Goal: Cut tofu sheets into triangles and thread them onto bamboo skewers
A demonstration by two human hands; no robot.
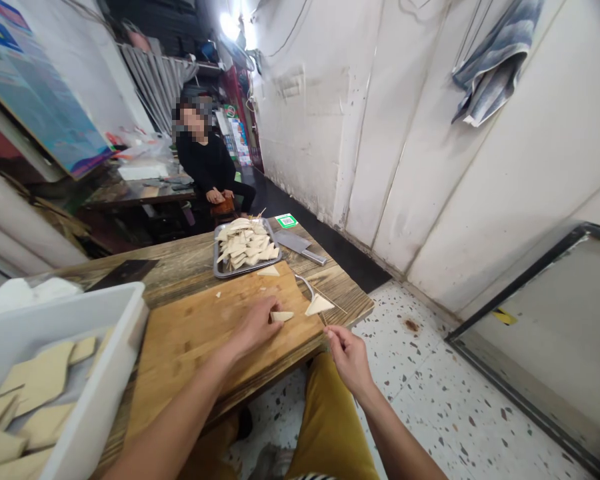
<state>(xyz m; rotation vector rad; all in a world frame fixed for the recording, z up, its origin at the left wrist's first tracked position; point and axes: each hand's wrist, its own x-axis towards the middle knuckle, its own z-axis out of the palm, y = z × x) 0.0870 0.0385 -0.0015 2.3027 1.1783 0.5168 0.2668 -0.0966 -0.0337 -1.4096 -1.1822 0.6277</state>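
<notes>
My left hand (256, 325) rests over the wooden cutting board (180, 347), its fingers closed on a small pale tofu piece (283, 316). At the board's right edge, my right hand (349, 357) pinches a thin skewer (323, 320) that points up and away from me. Just beyond the skewer tip lies a tofu triangle (320, 305), near a loose stick (334, 303) on the table. Another tofu triangle (269, 271) sits at the far edge of the board. Behind it, a metal tray (223, 272) holds a heap of cut tofu pieces (245, 243), with sticks showing among them.
A white bin (125, 333) with large tofu slabs (43, 377) stands at the left. A cleaver (297, 245) lies right of the tray, beside a green code card (287, 221). A seated person (205, 160) is beyond the wooden table (347, 287). A wall runs along the right.
</notes>
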